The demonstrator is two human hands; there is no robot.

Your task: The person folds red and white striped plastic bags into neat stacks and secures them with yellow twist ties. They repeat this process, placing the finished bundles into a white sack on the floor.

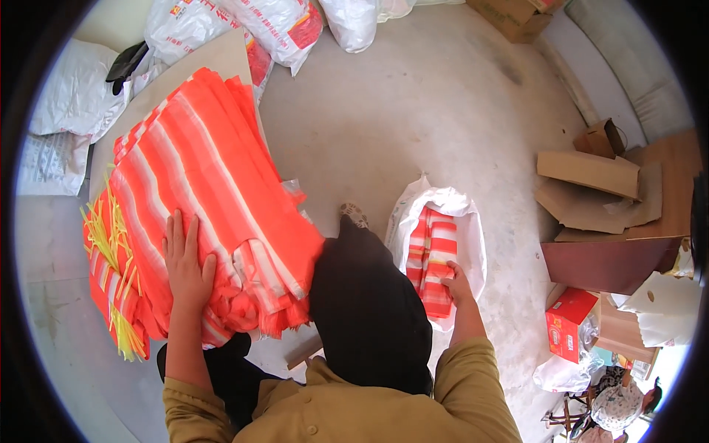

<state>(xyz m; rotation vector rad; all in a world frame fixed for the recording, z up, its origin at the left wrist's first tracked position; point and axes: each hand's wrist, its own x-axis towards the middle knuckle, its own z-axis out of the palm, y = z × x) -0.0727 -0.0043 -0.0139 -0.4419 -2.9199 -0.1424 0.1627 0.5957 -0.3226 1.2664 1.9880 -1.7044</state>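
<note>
A thick stack of red-and-white striped woven bags (203, 162) lies on a board at my left. Flat on top of it rests my left hand (187, 255), fingers stretched out. Yellow ties (111, 225) hang over the stack's left edge. On my right stands an upright white woven sack (473, 244) with its mouth spread. Inside it sits a bundle of folded red-and-white striped bags (428, 258). My right hand (458, 284) reaches into the sack's mouth with bent fingers against the edge of that bundle; the fingertips are partly hidden.
Full white sacks (273, 29) line the far left, with a black item (127, 65) on one. At the right are opened cardboard boxes (591, 177), a brown desk (605, 262) and a red box (570, 325). Another person (620, 404) sits at the lower right. My knee stands between stack and sack.
</note>
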